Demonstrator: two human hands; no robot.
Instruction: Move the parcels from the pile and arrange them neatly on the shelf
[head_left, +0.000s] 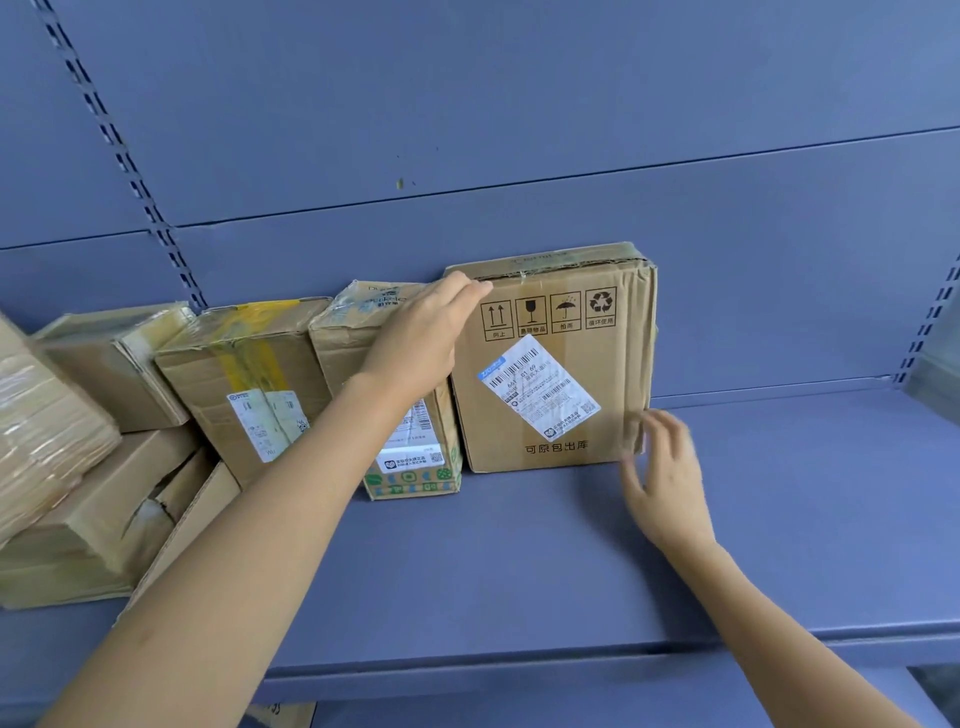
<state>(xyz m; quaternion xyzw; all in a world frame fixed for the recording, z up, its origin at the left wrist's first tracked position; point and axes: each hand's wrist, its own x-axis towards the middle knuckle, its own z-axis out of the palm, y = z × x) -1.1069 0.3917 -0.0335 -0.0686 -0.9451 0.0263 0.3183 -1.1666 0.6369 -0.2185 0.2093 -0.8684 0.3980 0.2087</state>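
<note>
1. Both forearms enter from the bottom edge, cut off before the elbows. Below the shelf (519, 571) lip, a scrap of cardboard (283, 716) is mostly out of frame.
2. The right hand (670, 478) is motion-blurred, with its fingers spread and holding nothing. It is at the lower right corner of the large parcel (550, 374); I cannot tell whether the fingertips touch it.
3. The left hand (421, 338) lies flat, fingers straight, with the fingertips on the large parcel's top left corner.
4. The large parcel stands upright on the shelf near the back panel (519, 156), with its label tilted.
5. The left arm hides much of the green-printed parcel (410, 467) just beside it.
6. Further left stand a yellow-taped parcel (249, 374) and stacked parcels (93, 509); the frame edge crops a tape-wrapped one (41, 426).
7. Label print is too small to read.
</note>
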